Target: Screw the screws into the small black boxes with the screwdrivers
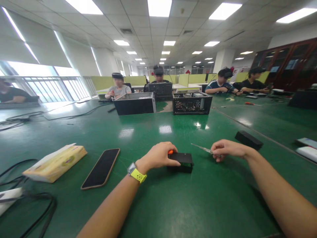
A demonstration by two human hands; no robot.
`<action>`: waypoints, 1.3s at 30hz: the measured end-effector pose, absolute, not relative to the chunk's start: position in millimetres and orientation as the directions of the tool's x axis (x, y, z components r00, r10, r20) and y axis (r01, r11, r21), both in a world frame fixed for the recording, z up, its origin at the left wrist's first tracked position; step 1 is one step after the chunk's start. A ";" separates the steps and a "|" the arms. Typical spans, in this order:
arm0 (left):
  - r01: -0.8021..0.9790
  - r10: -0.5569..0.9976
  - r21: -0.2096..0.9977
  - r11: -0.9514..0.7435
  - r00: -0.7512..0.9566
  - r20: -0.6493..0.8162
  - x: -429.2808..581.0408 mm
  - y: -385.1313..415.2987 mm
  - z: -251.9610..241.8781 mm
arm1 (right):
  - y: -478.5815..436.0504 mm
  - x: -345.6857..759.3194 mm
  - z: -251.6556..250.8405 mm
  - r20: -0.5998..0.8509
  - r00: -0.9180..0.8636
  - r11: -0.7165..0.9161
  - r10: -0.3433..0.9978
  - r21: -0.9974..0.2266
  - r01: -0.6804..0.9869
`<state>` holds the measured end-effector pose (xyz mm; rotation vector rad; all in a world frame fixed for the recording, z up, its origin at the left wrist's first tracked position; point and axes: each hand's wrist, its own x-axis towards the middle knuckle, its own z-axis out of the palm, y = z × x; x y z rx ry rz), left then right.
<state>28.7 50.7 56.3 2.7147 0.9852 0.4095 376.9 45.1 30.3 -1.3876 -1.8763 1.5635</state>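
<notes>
On the green table, my left hand [162, 154] is closed on a small black box [182, 159], with the thumb on the near side and fingers on the far side. Something orange [170, 152] shows under its fingers; most of it is hidden, so its kind is unclear. My right hand [224, 149] holds slim metal tweezers [201, 147] between thumb and fingers. The tips point left, toward the black box, and stay apart from it. A black block [248, 140] lies beyond my right wrist.
A phone [101, 168], tissue pack [55, 162] and black cables [48, 208] lie left. Two computer cases [135, 105] [192, 104] stand ahead. An orange-handled screwdriver [250, 103] lies far right, and a white object [307, 153] at the right edge. Several people sit around the table.
</notes>
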 end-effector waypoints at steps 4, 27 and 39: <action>0.599 0.650 0.270 -0.754 0.740 0.173 28.4 50.2 54.4 | 41.1 348.8 33.0 -0.191 -0.427 -0.037 0.884 -0.939 0.343; 0.538 0.688 0.430 -0.725 0.557 0.464 7.6 67.6 64.3 | 36.6 297.5 17.3 0.128 -0.404 0.412 0.906 -0.489 0.769; 0.523 0.711 0.482 -0.703 0.544 0.446 3.7 72.9 54.6 | 78.6 438.9 1.9 0.169 0.581 -0.509 0.796 -0.334 0.794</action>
